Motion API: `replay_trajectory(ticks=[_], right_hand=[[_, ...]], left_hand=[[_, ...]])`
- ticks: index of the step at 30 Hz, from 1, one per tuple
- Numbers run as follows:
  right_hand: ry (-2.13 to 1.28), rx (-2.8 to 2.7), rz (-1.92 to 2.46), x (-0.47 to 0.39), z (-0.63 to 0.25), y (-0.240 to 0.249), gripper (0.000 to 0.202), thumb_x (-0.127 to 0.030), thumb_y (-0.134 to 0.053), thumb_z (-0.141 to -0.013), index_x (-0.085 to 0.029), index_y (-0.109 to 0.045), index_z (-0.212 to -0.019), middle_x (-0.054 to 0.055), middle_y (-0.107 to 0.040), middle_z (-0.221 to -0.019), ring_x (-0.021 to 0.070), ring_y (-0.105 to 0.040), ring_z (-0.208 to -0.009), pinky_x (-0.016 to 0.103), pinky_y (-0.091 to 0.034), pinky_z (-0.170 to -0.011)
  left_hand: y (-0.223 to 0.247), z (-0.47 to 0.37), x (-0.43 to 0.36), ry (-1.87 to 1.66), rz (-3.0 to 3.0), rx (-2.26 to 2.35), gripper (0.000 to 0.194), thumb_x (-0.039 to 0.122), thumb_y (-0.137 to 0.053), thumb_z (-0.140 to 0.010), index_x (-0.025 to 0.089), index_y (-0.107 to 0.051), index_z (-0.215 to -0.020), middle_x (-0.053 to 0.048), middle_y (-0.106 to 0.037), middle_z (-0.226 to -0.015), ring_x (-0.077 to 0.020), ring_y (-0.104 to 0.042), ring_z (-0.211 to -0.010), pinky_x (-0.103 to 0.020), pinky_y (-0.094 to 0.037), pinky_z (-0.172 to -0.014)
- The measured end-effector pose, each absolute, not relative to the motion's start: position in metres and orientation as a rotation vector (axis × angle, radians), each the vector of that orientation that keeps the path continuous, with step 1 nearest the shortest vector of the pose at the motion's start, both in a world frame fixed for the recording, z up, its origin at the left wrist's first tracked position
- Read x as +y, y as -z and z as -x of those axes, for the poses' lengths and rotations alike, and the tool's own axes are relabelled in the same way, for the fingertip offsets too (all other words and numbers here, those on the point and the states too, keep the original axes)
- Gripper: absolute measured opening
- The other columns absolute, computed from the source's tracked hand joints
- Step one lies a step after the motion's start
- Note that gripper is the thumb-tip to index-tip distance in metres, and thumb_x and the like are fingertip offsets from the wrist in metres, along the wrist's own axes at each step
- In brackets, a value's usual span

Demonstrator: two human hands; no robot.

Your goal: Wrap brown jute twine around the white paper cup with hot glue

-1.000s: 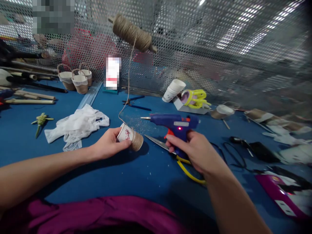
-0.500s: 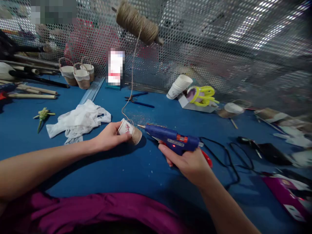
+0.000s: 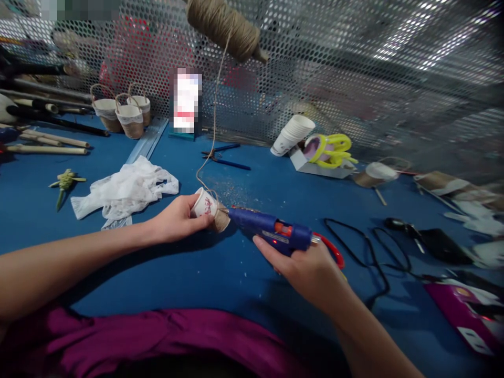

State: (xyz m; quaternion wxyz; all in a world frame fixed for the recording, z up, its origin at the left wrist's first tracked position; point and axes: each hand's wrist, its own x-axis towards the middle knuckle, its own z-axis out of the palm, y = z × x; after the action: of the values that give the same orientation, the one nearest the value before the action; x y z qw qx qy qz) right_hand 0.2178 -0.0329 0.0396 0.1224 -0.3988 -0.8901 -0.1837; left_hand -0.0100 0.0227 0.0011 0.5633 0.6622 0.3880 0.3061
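My left hand [image 3: 177, 218] grips a small white paper cup [image 3: 205, 205], tilted on its side with its base to the right. Brown twine is wound around the cup's lower part. From a large spool [image 3: 222, 27] above, a strand of twine [image 3: 214, 121] hangs down to the cup. In my right hand [image 3: 301, 262] is a blue hot glue gun [image 3: 271, 227] with a small red light on its body. Its nozzle is at the twine-covered side of the cup; whether it touches cannot be made out.
White lace [image 3: 129, 186] lies left of the cup, and blue-handled pliers [image 3: 226, 157] behind it. Several stacked paper cups [image 3: 292, 135] and yellow-handled scissors [image 3: 331, 149] stand at the back. Finished-looking twine baskets [image 3: 130, 122] are at the back left. A black cord [image 3: 370, 257] loops at right.
The glue gun has moved left, bringing its nozzle from a short gap away up to the twine on the cup. My left hand stays nearly still with the cup.
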Motion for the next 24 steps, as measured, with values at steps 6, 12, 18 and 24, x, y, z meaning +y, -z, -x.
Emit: replay_trajectory(ticks=[6,12,18,24], right_hand=[[0.810,-2.684,0.990,-0.036,-0.216,-0.043,0.029,-0.001,-0.053,-0.069,-0.022,-0.069,-0.081,-0.001,-0.050,-0.041,0.0149,-0.050,-0.051,0.026,-0.035,-0.051],[0.818,-2.731,1.021,-0.039,-0.217,-0.043,0.029,-0.005,-0.055,-0.069,-0.023,-0.068,-0.088,0.001,-0.058,-0.050,0.0159,-0.053,-0.055,0.027,-0.038,-0.054],[0.583,-2.658,1.226,-0.041,-0.219,-0.042,0.022,-0.020,-0.053,-0.074,-0.026,-0.066,-0.092,0.002,-0.057,-0.050,0.0189,-0.054,-0.051,0.030,-0.040,-0.048],[0.388,-2.549,1.278,-0.039,-0.207,-0.050,0.017,-0.020,-0.049,-0.077,-0.024,-0.065,-0.081,0.001,-0.056,-0.049,0.0172,-0.053,-0.049,0.029,-0.042,-0.048]], left_hand=[[-0.004,0.012,0.025,-0.687,-1.644,0.927,0.027,0.030,-0.044,-0.079,0.009,-0.055,-0.092,-0.008,-0.062,-0.087,-0.0165,-0.056,-0.076,-0.031,-0.044,-0.074],[-0.001,0.013,0.028,-0.693,-1.723,0.938,0.031,0.030,-0.037,-0.084,0.010,-0.057,-0.095,-0.009,-0.061,-0.091,-0.0171,-0.054,-0.081,-0.029,-0.041,-0.075],[0.000,0.013,0.028,-0.712,-1.721,0.902,0.032,0.032,-0.037,-0.084,0.010,-0.056,-0.096,-0.008,-0.061,-0.093,-0.0184,-0.054,-0.082,-0.030,-0.041,-0.077],[-0.001,0.013,0.028,-0.696,-1.671,0.893,0.031,0.031,-0.038,-0.084,0.009,-0.056,-0.098,-0.011,-0.062,-0.095,-0.0192,-0.055,-0.085,-0.032,-0.042,-0.079]])
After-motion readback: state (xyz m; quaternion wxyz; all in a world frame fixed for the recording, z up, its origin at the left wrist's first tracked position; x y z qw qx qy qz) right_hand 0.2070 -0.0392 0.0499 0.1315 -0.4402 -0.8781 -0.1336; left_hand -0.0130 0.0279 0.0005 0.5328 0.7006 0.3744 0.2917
